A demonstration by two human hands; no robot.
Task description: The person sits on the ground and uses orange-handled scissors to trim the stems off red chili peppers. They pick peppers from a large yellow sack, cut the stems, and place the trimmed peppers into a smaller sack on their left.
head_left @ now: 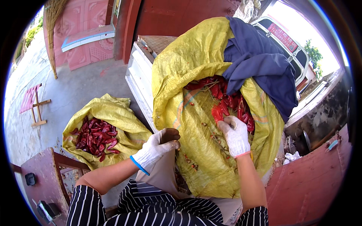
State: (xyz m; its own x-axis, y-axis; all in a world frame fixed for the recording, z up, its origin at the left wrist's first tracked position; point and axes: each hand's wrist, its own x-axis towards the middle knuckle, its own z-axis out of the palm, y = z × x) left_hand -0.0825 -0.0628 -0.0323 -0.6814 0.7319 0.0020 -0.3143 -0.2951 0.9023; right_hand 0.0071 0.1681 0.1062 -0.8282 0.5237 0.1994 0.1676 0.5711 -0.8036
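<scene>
My right hand [230, 130], in a white glove, is closed on a bright red chili [217, 113] inside the large yellow woven sack [188, 45], beside a heap of red chilies [241, 107]. Small stems and caps [222, 147] lie on the sack's inner fabric. At the sack's left edge, my left hand [164, 145], gloved with a blue cuff, has its fingers loosely bent and apart, with nothing visible in them. Left of it, a smaller yellow sack [113, 101] holds dark red chilies [96, 137].
Navy cloth [264, 75] drapes over the large sack, which lies on a white vehicle bed [137, 75]. A maroon table [43, 180] stands at lower left, a folding stool [34, 100] farther left, a broom [52, 45] by the pink wall. A rusty red panel [301, 177] fills the lower right.
</scene>
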